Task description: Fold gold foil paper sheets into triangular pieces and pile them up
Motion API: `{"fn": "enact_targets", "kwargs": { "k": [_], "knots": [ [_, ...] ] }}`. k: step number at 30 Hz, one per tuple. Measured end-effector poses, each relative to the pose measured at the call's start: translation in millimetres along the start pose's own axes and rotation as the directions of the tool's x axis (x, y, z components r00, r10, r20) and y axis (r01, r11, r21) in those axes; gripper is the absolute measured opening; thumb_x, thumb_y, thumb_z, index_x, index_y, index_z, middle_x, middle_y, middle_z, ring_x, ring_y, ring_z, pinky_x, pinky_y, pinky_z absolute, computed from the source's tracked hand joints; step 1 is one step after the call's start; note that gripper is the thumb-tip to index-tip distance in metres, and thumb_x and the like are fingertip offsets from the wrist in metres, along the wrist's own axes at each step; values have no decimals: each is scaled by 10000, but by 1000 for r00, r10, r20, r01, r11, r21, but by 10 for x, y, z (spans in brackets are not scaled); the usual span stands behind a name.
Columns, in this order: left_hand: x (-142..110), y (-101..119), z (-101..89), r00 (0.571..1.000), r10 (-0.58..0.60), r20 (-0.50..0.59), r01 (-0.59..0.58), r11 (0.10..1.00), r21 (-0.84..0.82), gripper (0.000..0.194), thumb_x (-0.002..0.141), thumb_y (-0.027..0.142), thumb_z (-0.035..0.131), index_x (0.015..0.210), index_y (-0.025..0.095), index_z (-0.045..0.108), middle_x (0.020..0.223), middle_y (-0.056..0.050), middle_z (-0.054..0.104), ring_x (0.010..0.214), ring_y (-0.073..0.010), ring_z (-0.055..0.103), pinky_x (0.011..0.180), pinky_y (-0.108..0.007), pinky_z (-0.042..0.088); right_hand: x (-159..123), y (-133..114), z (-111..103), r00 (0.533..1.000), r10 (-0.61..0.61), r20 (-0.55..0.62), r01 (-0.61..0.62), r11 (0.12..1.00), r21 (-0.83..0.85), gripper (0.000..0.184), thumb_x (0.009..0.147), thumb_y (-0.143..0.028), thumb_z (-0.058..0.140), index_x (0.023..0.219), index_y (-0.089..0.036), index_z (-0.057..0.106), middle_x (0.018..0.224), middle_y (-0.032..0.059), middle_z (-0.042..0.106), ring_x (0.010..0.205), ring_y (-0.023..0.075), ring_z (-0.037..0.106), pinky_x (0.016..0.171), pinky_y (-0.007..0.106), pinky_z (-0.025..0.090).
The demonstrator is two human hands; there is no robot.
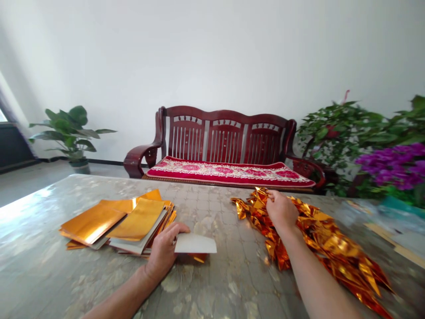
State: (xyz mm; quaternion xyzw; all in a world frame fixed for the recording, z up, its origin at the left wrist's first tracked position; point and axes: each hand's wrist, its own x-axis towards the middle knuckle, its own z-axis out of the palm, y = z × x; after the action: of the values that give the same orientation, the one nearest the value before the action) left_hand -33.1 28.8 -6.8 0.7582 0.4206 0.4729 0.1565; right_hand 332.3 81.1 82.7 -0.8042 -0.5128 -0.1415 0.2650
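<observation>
My left hand pinches a folded sheet of paper, white side up with a gold edge showing beneath, just right of a loose stack of flat gold foil sheets. My right hand rests knuckles-up on a heap of folded gold foil pieces that runs along the table's right side; its fingers curl down into the heap, and whether they grip a piece is hidden.
The table has a glossy, marbled, tile-patterned top. Behind it stands a dark red wooden bench with a red cushion. A potted plant is at the left, green plants and purple flowers at the right. Clear plastic lies at the table's far right.
</observation>
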Motion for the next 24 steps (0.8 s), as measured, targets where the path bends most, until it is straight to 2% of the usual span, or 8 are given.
{"fn": "enact_targets", "kwargs": {
  "k": [6, 10, 12, 14, 16, 17, 20, 24],
  "knots": [
    [1, 6, -3, 999, -23, 40, 24, 999, -24, 288, 766, 56, 480, 931, 212, 658, 961, -40, 696, 928, -197, 659, 844, -305, 517, 56, 12, 48, 999, -49, 13, 49, 998, -25, 311, 882, -253, 527, 1130, -244, 712, 1104, 88, 716, 947, 246, 656, 707, 316, 468],
    [4, -17, 19, 999, -22, -27, 21, 999, -33, 363, 740, 20, 451, 955, 212, 670, 1002, -42, 708, 975, -198, 665, 901, -331, 526, -211, -158, 12, 990, -128, -61, 140, 949, 282, 276, 878, -252, 514, 1052, -223, 727, 1064, 73, 728, 949, 225, 658, 800, 331, 494],
    [10, -32, 33, 998, -11, -67, 10, 1000, -25, 407, 730, 8, 453, 999, 212, 680, 1063, -52, 709, 1027, -203, 661, 947, -357, 521, -466, -305, 10, 948, -318, -26, 286, 809, 513, 268, 853, -231, 520, 1031, -201, 719, 1032, 66, 730, 931, 199, 662, 837, 322, 505],
    [16, -41, 46, 995, 1, -96, -2, 1000, -12, 415, 757, 21, 472, 1053, 214, 690, 1129, -68, 705, 1074, -212, 656, 980, -382, 518, -772, -462, 11, 854, -515, 77, 327, 645, 691, 356, 795, -165, 516, 1104, -209, 686, 1043, 55, 718, 886, 174, 664, 751, 286, 530],
    [15, -37, 59, 994, 12, -112, -12, 1000, 1, 400, 806, 55, 482, 1102, 217, 695, 1174, -81, 701, 1102, -218, 655, 991, -396, 523, -1075, -601, 9, 728, -666, 163, 331, 549, 768, 646, 699, -117, 587, 1332, -244, 554, 1264, 66, 636, 1025, 188, 639, 744, 275, 543],
    [12, -31, 64, 994, 19, -109, -19, 1000, 5, 399, 825, 70, 478, 1126, 219, 694, 1194, -85, 696, 1116, -219, 653, 996, -400, 524, -1206, -658, 9, 699, -697, 160, 344, 524, 779, 777, 664, -106, 626, 1411, -259, 474, 1356, 74, 575, 1109, 204, 610, 791, 291, 549],
    [-8, -6, 80, 997, 55, -46, -54, 998, 7, 459, 836, 64, 445, 1190, 234, 681, 1262, -80, 669, 1170, -212, 632, 1028, -401, 511, -1469, -757, 43, 696, -715, 61, 441, 493, 750, 795, 673, -115, 691, 1422, -262, 471, 1394, 82, 544, 1247, 245, 528, 1030, 402, 467],
    [-28, -3, 101, 993, 100, 60, -103, 994, 41, 473, 852, 59, 423, 1201, 243, 684, 1300, -76, 649, 1203, -198, 614, 1046, -370, 502, -1548, -730, 178, 672, -733, -109, 554, 399, 731, 383, 844, -53, 524, 1108, -261, 708, 1085, 50, 708, 1011, 182, 646, 899, 340, 540]
  ]
}}
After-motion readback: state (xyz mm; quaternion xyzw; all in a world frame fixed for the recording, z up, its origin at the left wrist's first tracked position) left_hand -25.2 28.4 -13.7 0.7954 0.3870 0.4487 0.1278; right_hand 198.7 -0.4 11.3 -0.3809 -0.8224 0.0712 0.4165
